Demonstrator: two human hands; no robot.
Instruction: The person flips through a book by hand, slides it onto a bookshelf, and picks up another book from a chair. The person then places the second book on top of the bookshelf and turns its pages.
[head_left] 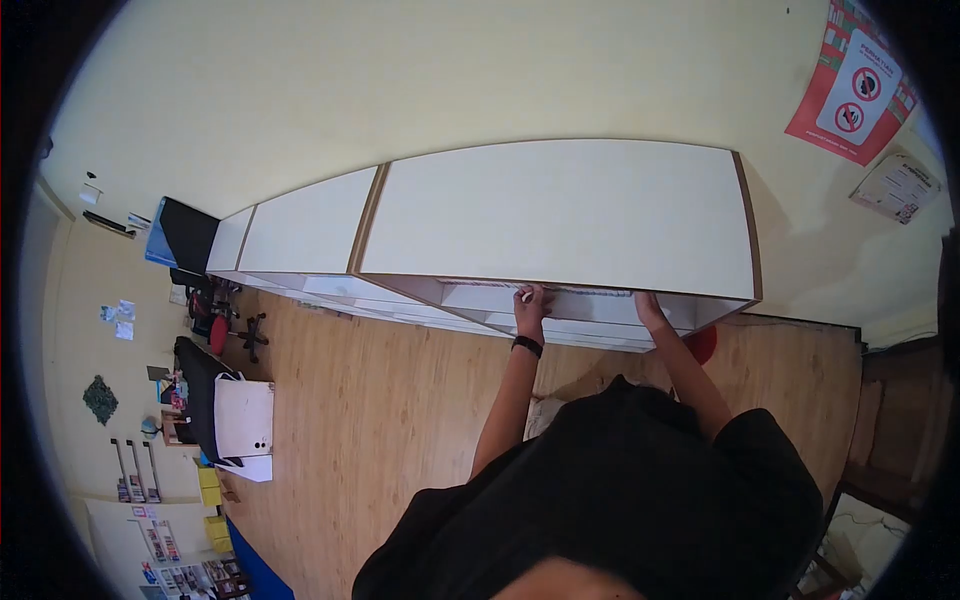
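Observation:
A long white shelf unit (560,210) with brown edging stands against the wall, its open front towards me. My left hand (530,299), with a black band (527,346) on the wrist, is at the upper shelf opening, its fingers curled; what they hold, if anything, is too small to make out. My right hand (648,308) reaches into the same opening farther right, its fingertips hidden under the top board. Between the hands, a thin row of items (592,291) shows just below the top edge.
Wooden floor (380,400) lies behind and left of me. A red round object (702,345) is beside the unit's right end. At the far left are an office chair (252,338), a white table (245,418) and yellow boxes (209,486). A red poster (850,90) hangs upper right.

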